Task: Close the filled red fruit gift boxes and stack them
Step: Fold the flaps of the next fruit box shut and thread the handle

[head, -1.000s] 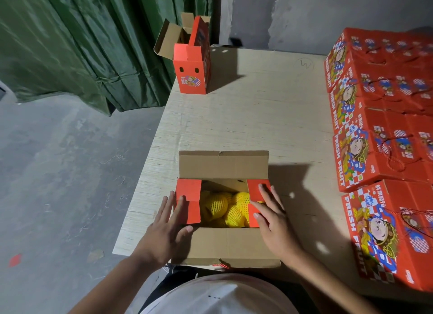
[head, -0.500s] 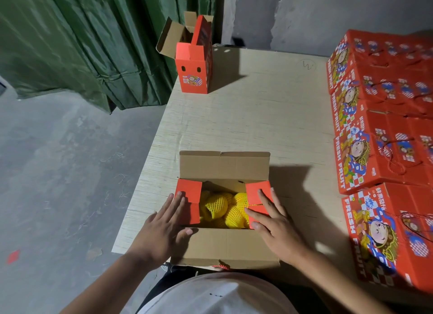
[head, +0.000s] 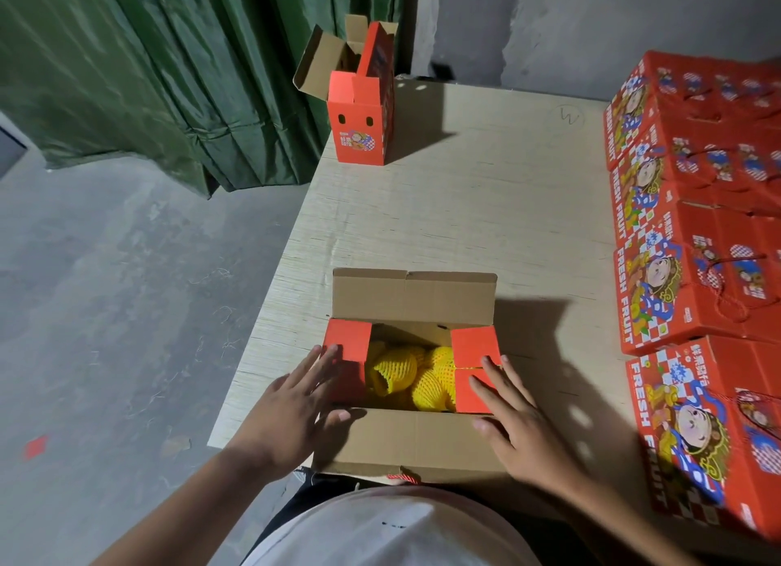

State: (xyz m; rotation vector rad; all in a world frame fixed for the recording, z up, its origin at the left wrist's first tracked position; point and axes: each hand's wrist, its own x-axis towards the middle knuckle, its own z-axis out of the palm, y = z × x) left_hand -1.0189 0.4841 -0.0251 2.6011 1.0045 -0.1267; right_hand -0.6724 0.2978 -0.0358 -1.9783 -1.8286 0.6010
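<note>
An open red gift box (head: 412, 299) lies at the table's near edge, its brown far and near flaps folded outward. Fruit in yellow foam nets (head: 405, 375) shows inside. My left hand (head: 296, 405) presses flat on the left red side flap (head: 347, 346), fingers straight. My right hand (head: 520, 422) presses flat on the right red side flap (head: 473, 362), holding it down over the fruit. Closed red boxes (head: 693, 278) printed "FRESH FRUIT" are stacked along the right side of the table.
An open, upright red box (head: 361, 122) stands at the far left corner of the pale wooden table (head: 465, 210). Green curtains (head: 169, 79) hang at the left over a grey concrete floor. A grey wall closes the back.
Both hands have slid slightly toward me along the side flaps, which stay folded inward. The box has not moved.
</note>
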